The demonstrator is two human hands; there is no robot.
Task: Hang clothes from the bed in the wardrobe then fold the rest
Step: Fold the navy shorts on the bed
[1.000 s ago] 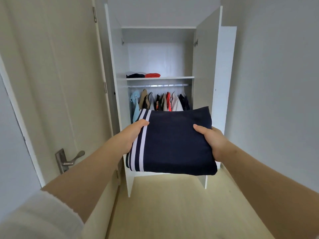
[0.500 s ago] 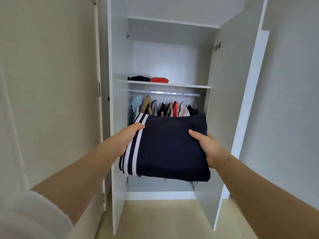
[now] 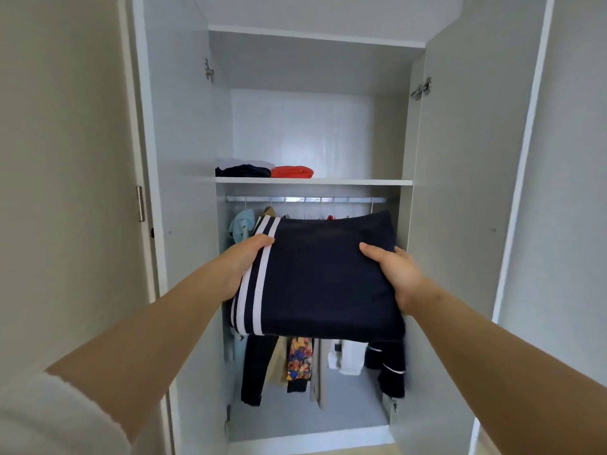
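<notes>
A folded navy garment with white stripes is held flat in front of the open white wardrobe. My left hand grips its striped left edge, thumb on top. My right hand grips its right edge, thumb on top. The garment sits below the shelf and in front of the hanging rail. Several clothes on hangers hang behind and below it, partly hidden.
On the shelf's left lie a folded dark and white pile and a folded red garment; the shelf's right half is bare. The wardrobe doors stand open on both sides. A room door is at the left.
I have come closer to the wardrobe; it now fills the view. The folded navy garment stays gripped in both hands and sits nearer the rail and shelf.
</notes>
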